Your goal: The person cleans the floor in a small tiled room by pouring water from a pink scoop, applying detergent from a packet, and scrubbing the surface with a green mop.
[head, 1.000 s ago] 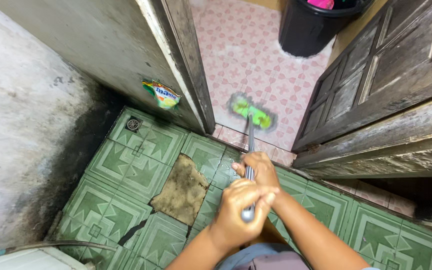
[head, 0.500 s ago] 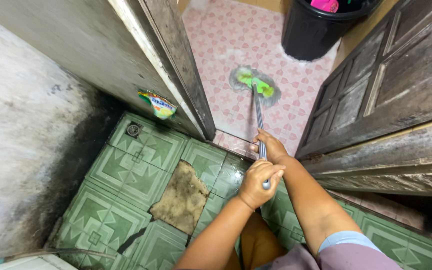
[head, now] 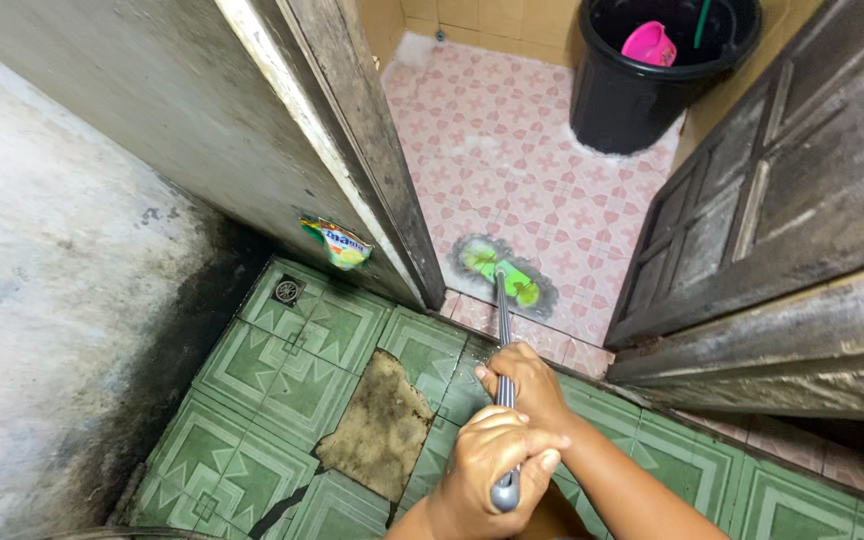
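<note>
Two hands grip one metal mop handle (head: 503, 340) as we look down from above: our left hand (head: 492, 462) wraps the lower end near its grey cap, fingers (head: 537, 442) curled tight around the shaft, and our right hand (head: 527, 380) closes on the handle just above it, the two hands touching. We see the shaft run forward across a raised threshold to the green mop head (head: 504, 272), which lies flat on the pink patterned floor (head: 512, 160) inside a dark wet patch. We stand on green tiles (head: 282, 380), one of them missing and showing a bare brown patch (head: 382, 425). A small floor drain (head: 288, 291) sits near the stained wall, with a crumpled sachet (head: 340, 243) just beside the door frame. A black bucket (head: 642, 90) holding a pink scoop (head: 649, 44) stands well beyond the mop head, beside an open wooden door (head: 782, 200).
</note>
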